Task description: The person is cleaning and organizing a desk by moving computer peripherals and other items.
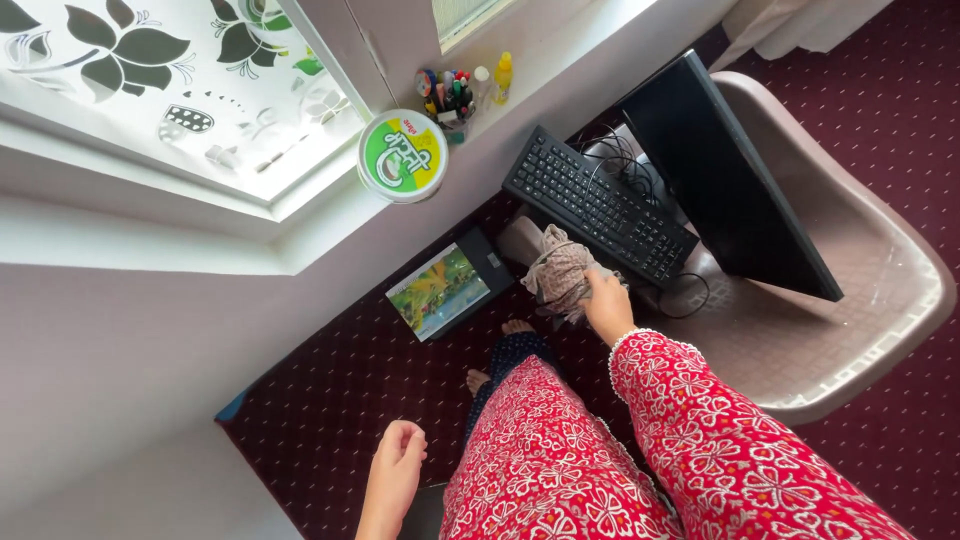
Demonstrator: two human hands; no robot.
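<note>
Right hand (606, 305), in a red floral sleeve (720, 430), is clamped on a crumpled brownish cloth (560, 272), fingers closed into the fabric. I log the cloth bunched at the near end of the black keyboard (597, 203), touching it, w/ a grey mouse-like shape (520, 240) just behind; can't confirm what that is. Left hand (396, 468) hangs low by the hip, loosely curled, holding nothing, clear of everything.

Keyboard lies across the seat of a pale plastic chair (860, 300), next to a black monitor (725, 175) tilted on the same seat; cables (625, 160) tangled betw. them. Framed picture (445, 287) lies flat on the dark red carpet (340, 380), just left of the cloth. Bare feet (500, 350) show below it.

On the window sill (560, 80): round green-yellow tub lid (403, 155), a cup of pens (448, 92), small yellow bottle (503, 72), all well apart from both hands.
</note>
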